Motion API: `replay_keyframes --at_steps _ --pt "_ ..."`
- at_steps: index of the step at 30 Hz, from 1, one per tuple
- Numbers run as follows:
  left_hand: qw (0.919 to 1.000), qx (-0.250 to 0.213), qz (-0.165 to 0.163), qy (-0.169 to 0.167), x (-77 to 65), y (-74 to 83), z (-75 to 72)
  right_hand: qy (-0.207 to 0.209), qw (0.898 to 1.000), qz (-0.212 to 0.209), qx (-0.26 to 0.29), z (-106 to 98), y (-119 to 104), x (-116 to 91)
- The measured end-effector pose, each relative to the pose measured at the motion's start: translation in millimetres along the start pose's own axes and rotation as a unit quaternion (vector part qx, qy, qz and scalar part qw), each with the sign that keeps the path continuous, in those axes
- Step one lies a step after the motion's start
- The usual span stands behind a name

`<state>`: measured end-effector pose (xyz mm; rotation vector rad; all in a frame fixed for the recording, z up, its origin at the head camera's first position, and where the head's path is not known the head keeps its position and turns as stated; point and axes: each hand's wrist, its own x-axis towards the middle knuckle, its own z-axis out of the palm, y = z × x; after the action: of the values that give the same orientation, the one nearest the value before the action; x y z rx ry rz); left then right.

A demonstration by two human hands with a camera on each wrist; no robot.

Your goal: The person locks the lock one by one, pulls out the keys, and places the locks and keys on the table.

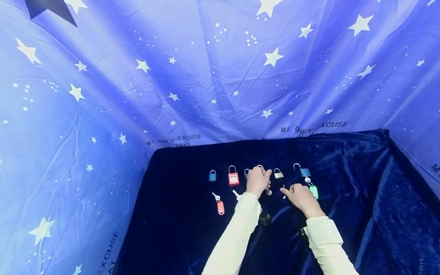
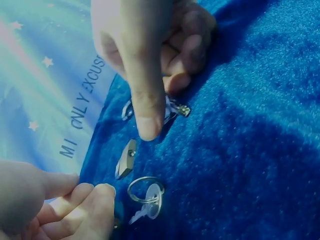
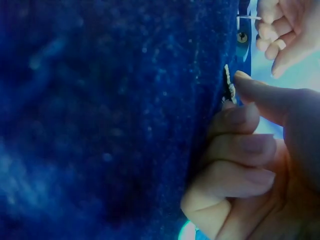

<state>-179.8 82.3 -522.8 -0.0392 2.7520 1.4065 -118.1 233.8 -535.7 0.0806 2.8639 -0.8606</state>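
In the head view my left hand (image 1: 258,180) curls over a padlock whose shackle (image 1: 260,167) peeks out beyond the knuckles; its body is mostly hidden. Close below those fingers, a key on a ring (image 2: 153,199) lies on the cloth. My right hand (image 1: 302,196) pinches a small key (image 3: 228,84) between thumb and index finger, its toothed edge showing in the right wrist view. A brass padlock (image 1: 278,174) stands between the hands. Beyond the right hand lies a blue padlock (image 1: 305,172) with its shackle open, keys and a green tag (image 1: 313,191) below it.
Left of my hands are a small blue padlock (image 1: 212,176), a red padlock (image 1: 233,178) and a partly covered dark one (image 1: 246,174). Nearer lie a key with a red tag (image 1: 220,207) and another key (image 1: 236,195). Dark blue velvet (image 1: 178,229) covers the table; a starry curtain (image 1: 213,76) hangs behind.
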Motion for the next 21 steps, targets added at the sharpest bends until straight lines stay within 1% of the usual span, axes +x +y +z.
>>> replay_keyframes --at_steps 3,6,11,14,18,21 --pt "1.0 -0.001 0.009 0.001 -0.3 0.6 -1.6 -0.007 1.0 0.007 0.002 -3 0 -4" --pt "0.9999 0.001 0.012 0.005 -0.2 3.3 -2.8 -0.007 1.0 0.011 0.005 -8 1 -8" --pt "0.9993 0.012 0.029 0.022 0.3 10.3 -3.4 0.022 1.0 0.012 0.005 -20 8 -10" --pt "0.9989 0.019 0.035 0.026 -0.5 13.9 -2.5 0.038 0.999 0.017 0.012 -29 13 -12" --pt "0.9985 0.031 0.037 0.026 -2.5 16.4 1.2 0.053 0.998 0.032 0.026 -39 21 -13" --pt "0.9973 0.045 0.046 0.037 -3.6 18.0 5.7 0.066 0.996 0.044 0.03 -43 28 -13"
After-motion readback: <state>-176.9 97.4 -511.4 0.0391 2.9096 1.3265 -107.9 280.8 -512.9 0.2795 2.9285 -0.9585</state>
